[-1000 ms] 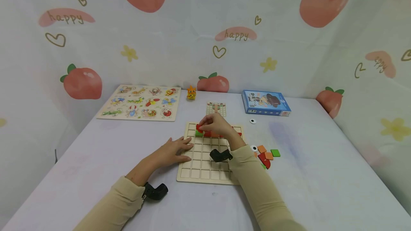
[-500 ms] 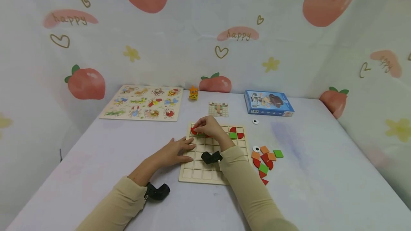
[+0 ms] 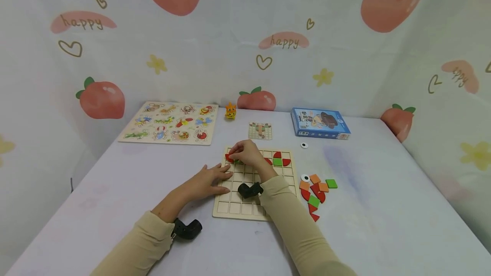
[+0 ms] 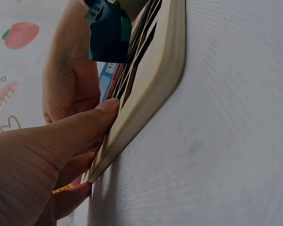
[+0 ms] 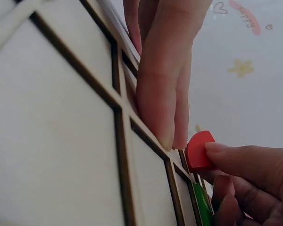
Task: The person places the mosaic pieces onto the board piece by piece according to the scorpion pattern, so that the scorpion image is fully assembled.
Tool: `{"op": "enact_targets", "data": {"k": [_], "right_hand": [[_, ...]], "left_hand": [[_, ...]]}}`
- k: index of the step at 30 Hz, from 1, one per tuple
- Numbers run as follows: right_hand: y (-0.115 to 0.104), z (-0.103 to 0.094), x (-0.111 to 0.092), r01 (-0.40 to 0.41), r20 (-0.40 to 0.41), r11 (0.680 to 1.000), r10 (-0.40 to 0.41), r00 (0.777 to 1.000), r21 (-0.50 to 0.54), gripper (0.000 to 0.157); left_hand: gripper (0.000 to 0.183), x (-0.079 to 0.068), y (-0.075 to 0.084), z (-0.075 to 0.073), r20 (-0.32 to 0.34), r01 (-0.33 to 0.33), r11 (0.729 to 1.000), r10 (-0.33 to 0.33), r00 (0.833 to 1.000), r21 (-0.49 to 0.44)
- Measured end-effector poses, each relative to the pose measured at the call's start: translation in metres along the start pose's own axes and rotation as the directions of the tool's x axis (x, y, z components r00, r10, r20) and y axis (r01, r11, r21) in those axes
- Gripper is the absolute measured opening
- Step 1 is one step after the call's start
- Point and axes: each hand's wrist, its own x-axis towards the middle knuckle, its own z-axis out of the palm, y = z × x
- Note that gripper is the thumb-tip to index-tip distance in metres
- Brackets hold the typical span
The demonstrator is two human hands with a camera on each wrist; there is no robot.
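Note:
A wooden grid board [image 3: 241,208] lies on the table. My right hand [image 3: 247,153] pinches a red quarter-circle piece [image 5: 198,153] between thumb and fingers at the board's far left corner, beside a green piece [image 5: 203,203] set in the grid. Toward the far right of the board are a green square [image 3: 278,162] and several red pieces around it; the right hand covers part of that row. My left hand [image 3: 209,181] rests on the board's left edge with its fingers spread. The left thumb [image 4: 92,123] touches the frame in the left wrist view.
Loose red, orange and green pieces [image 3: 313,201] and an eye disc [image 3: 305,178] lie right of the board. Behind it are a pattern card [image 3: 260,131], another eye disc [image 3: 304,145], a blue box [image 3: 321,123], an orange figurine [image 3: 230,110] and an insect puzzle board [image 3: 168,123].
My right hand has moved left across the board with the red quarter-circle, to the far left corner. More of the pieces at the right now shows. The left hand stays in place.

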Motion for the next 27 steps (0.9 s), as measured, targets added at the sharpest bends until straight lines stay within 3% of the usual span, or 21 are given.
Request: {"op": "enact_targets", "data": {"k": [27], "right_hand": [[0.0008,-0.0023,0.0008,-0.021,0.016,0.997,0.022,1.000,-0.070,0.008]], "left_hand": [[0.057,0.0002,-0.0009,0.0006,0.003,0.005,1.000,-0.005,1.000,-0.014]]}}
